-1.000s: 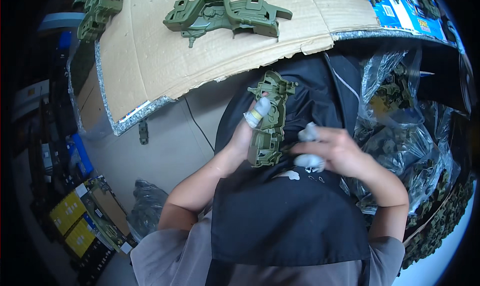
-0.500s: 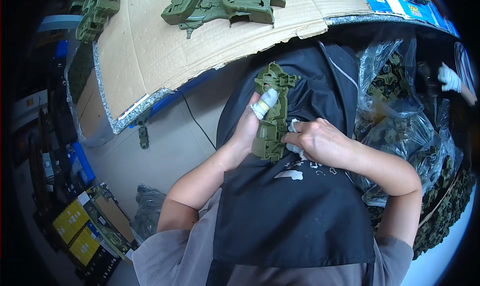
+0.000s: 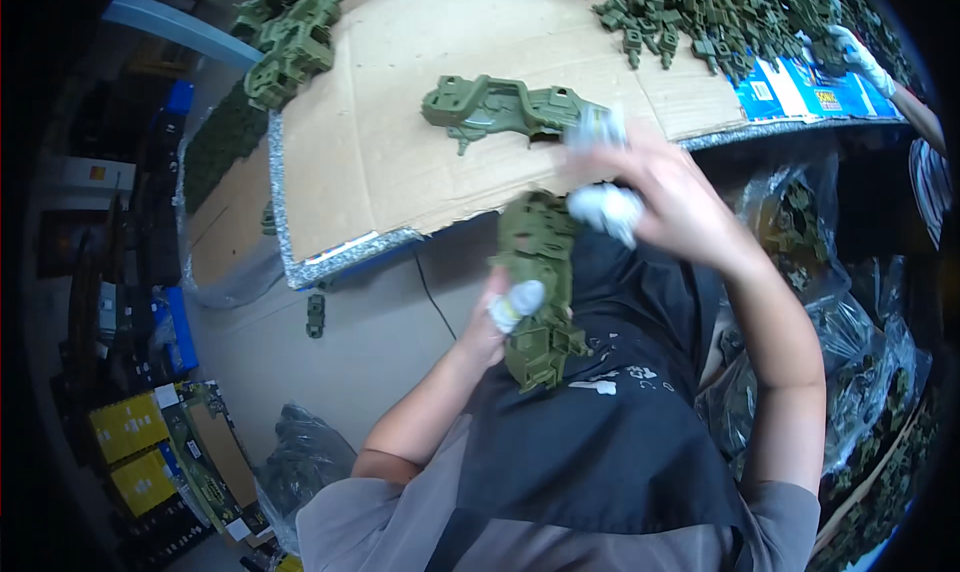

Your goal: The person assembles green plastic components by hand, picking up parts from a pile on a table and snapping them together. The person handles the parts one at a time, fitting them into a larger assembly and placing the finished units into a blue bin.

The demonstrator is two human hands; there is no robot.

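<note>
My left hand, a white wrapping with a yellowish band on its thumb, is closed around an olive-green moulded plastic part. That part stands lengthwise over my lap, close to the table's front edge. Up by that edge is my right hand, with white wrapping on its fingers. Motion smears those fingers, so I cannot tell whether they grip anything. Just beyond them a second green plastic part lies on the cardboard, and the blurred fingers partly cover its right end.
Cardboard covers the table. Heaps of small green parts lie at its back right, larger ones at the left. Another person's gloved hand is at far right. Clear plastic bags of parts stand at my right.
My right hand has left the part on my lap and moved up to the table edge. The held part is turned to another side. The view has shifted, showing more of the tabletop.
</note>
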